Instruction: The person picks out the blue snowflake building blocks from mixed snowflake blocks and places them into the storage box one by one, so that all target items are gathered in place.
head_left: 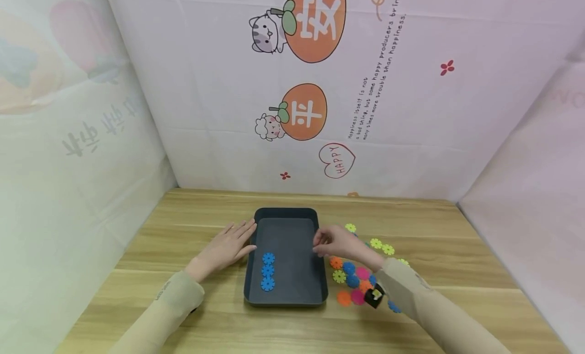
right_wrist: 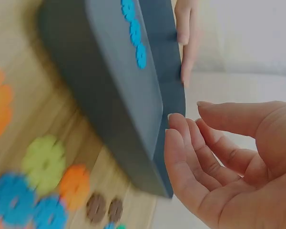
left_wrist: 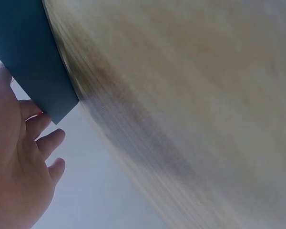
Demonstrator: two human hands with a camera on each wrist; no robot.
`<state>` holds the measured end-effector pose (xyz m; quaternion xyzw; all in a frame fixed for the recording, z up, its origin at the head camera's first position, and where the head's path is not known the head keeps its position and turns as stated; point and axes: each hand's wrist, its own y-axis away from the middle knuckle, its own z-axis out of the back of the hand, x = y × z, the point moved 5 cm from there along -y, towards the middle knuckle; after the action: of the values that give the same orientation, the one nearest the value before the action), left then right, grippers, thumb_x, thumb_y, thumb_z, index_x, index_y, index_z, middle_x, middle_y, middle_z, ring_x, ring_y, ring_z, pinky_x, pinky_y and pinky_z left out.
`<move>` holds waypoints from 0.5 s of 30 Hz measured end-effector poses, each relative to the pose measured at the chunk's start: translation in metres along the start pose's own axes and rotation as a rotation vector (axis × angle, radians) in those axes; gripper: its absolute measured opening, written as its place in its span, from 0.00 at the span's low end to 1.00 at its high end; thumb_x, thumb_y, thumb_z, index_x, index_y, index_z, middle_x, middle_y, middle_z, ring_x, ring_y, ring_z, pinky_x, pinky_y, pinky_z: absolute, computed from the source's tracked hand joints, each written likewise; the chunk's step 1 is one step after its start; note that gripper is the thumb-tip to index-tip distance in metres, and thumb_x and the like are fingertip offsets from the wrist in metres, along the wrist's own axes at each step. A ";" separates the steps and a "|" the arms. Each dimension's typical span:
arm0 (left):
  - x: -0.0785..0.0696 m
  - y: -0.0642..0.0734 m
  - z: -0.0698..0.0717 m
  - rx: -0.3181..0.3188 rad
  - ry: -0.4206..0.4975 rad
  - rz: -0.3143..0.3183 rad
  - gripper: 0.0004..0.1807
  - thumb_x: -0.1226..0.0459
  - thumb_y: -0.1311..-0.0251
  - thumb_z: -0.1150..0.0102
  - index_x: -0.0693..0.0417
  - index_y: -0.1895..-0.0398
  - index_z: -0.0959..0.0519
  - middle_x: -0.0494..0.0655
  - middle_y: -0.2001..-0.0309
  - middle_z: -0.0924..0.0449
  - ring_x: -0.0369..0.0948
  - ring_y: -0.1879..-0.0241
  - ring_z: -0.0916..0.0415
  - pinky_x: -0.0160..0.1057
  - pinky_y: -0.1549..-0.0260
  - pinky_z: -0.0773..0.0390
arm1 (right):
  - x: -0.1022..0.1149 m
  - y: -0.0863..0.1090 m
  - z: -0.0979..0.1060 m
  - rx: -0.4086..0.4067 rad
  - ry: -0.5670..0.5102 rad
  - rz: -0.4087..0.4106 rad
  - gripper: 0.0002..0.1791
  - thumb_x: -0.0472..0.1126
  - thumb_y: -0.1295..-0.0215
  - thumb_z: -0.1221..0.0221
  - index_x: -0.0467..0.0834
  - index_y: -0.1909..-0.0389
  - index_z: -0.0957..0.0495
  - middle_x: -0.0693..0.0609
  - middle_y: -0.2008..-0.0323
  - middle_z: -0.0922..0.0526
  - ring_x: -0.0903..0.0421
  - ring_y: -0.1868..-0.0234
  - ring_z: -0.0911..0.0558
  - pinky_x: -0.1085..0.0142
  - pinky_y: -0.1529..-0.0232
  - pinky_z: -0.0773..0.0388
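A dark grey rectangular tray (head_left: 292,257) stands on the table. Three blue notched discs (head_left: 267,270) lie in a column on its left side, edges meeting. My left hand (head_left: 228,246) rests its extended fingers on the tray's left rim; the left wrist view shows the fingers (left_wrist: 51,143) at the tray's wall. Above the tray's right rim is my right hand (head_left: 340,241). In the right wrist view its fingers (right_wrist: 181,157) are loosely bent, the thumb stands apart, and nothing shows between them.
Right of the tray lie several loose notched discs: orange (head_left: 344,298), pink (head_left: 358,296), blue (head_left: 352,281) and yellow-green (head_left: 339,277). The right forearm (head_left: 429,298) covers part of them. A printed cloth wall (head_left: 219,140) rises behind the wooden table (head_left: 215,303).
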<state>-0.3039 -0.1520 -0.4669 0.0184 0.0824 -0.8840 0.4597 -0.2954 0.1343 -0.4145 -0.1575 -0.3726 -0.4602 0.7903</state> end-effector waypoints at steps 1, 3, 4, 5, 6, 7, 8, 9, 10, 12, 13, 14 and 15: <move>0.000 0.000 0.000 -0.001 -0.003 0.000 0.35 0.46 0.25 0.57 0.58 0.24 0.42 0.55 0.23 0.43 0.55 0.25 0.41 0.59 0.25 0.44 | -0.004 0.007 0.004 -0.008 0.003 -0.001 0.04 0.36 0.34 0.37 0.39 0.64 0.21 0.47 0.68 0.16 0.49 0.69 0.16 0.60 0.66 0.15; 0.001 0.000 -0.001 0.001 -0.005 0.003 0.35 0.46 0.25 0.57 0.57 0.23 0.42 0.55 0.23 0.44 0.54 0.25 0.41 0.59 0.25 0.44 | -0.013 0.020 0.011 -0.024 0.024 0.003 0.04 0.37 0.35 0.37 0.39 0.64 0.21 0.47 0.66 0.16 0.52 0.68 0.16 0.65 0.68 0.16; 0.001 0.000 -0.002 0.003 -0.004 0.005 0.36 0.46 0.25 0.57 0.57 0.23 0.42 0.54 0.23 0.44 0.54 0.25 0.41 0.59 0.25 0.44 | -0.018 0.027 0.014 -0.030 0.038 0.005 0.04 0.37 0.35 0.37 0.40 0.64 0.21 0.47 0.66 0.16 0.54 0.68 0.17 0.68 0.68 0.18; 0.001 0.000 -0.001 0.003 -0.001 0.006 0.36 0.46 0.25 0.57 0.57 0.23 0.42 0.54 0.23 0.44 0.54 0.25 0.42 0.59 0.25 0.44 | -0.022 0.034 0.016 -0.037 0.055 0.005 0.04 0.37 0.35 0.37 0.40 0.64 0.21 0.48 0.65 0.16 0.56 0.67 0.18 0.70 0.68 0.19; 0.001 0.000 -0.001 0.001 0.001 0.004 0.36 0.46 0.25 0.56 0.57 0.23 0.42 0.55 0.23 0.44 0.55 0.25 0.42 0.59 0.25 0.44 | -0.027 0.041 0.019 -0.043 0.069 -0.003 0.04 0.38 0.36 0.37 0.40 0.64 0.21 0.49 0.65 0.16 0.58 0.66 0.18 0.71 0.68 0.20; 0.001 0.000 -0.001 -0.003 0.002 0.001 0.35 0.46 0.25 0.56 0.58 0.24 0.42 0.55 0.23 0.43 0.55 0.25 0.41 0.60 0.25 0.44 | -0.031 0.049 0.021 -0.048 0.078 -0.013 0.05 0.38 0.36 0.36 0.40 0.64 0.21 0.49 0.65 0.16 0.59 0.66 0.19 0.72 0.68 0.20; 0.001 0.000 -0.001 0.002 0.006 0.004 0.36 0.46 0.25 0.56 0.58 0.23 0.42 0.55 0.23 0.44 0.55 0.25 0.42 0.59 0.25 0.44 | -0.035 0.056 0.022 -0.045 0.082 -0.018 0.06 0.38 0.36 0.36 0.40 0.64 0.21 0.49 0.65 0.16 0.60 0.65 0.20 0.72 0.67 0.21; 0.001 0.000 0.000 0.002 0.009 0.004 0.36 0.46 0.25 0.56 0.58 0.23 0.42 0.55 0.23 0.44 0.55 0.25 0.42 0.60 0.25 0.44 | -0.039 0.063 0.024 -0.040 0.083 -0.031 0.06 0.39 0.36 0.36 0.40 0.64 0.21 0.50 0.65 0.17 0.61 0.66 0.20 0.72 0.68 0.21; 0.001 0.000 0.000 0.003 0.013 0.005 0.36 0.46 0.25 0.56 0.58 0.23 0.42 0.55 0.23 0.44 0.55 0.24 0.42 0.60 0.25 0.45 | -0.043 0.070 0.025 -0.033 0.076 -0.039 0.08 0.40 0.37 0.36 0.39 0.64 0.21 0.49 0.65 0.17 0.61 0.66 0.20 0.72 0.68 0.21; 0.002 0.000 0.000 0.005 0.016 0.006 0.36 0.46 0.25 0.57 0.58 0.23 0.42 0.55 0.23 0.44 0.55 0.25 0.42 0.60 0.25 0.44 | -0.050 0.083 0.028 -0.018 0.056 -0.054 0.09 0.41 0.37 0.35 0.38 0.63 0.21 0.49 0.65 0.17 0.62 0.66 0.21 0.72 0.68 0.20; 0.001 0.000 0.000 0.010 0.016 0.009 0.36 0.46 0.25 0.57 0.57 0.23 0.42 0.55 0.23 0.44 0.55 0.24 0.42 0.59 0.25 0.45 | -0.054 0.090 0.029 -0.003 0.034 -0.062 0.10 0.40 0.37 0.35 0.37 0.63 0.22 0.48 0.65 0.17 0.63 0.66 0.21 0.71 0.69 0.20; 0.001 0.000 0.000 0.014 0.017 0.013 0.36 0.46 0.25 0.57 0.57 0.23 0.43 0.54 0.22 0.44 0.54 0.24 0.43 0.59 0.25 0.45 | -0.058 0.096 0.030 0.005 0.030 -0.067 0.10 0.40 0.37 0.35 0.37 0.63 0.22 0.48 0.65 0.17 0.64 0.67 0.21 0.72 0.69 0.20; 0.001 -0.001 0.000 0.013 0.015 0.013 0.36 0.45 0.25 0.58 0.57 0.23 0.43 0.54 0.22 0.44 0.54 0.24 0.43 0.59 0.24 0.45 | -0.061 0.101 0.032 0.007 0.029 -0.065 0.10 0.40 0.38 0.34 0.37 0.64 0.22 0.49 0.66 0.17 0.65 0.67 0.21 0.72 0.69 0.20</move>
<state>-0.3051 -0.1527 -0.4671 0.0285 0.0798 -0.8814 0.4647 -0.2426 0.2439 -0.4285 -0.1359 -0.3678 -0.4863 0.7809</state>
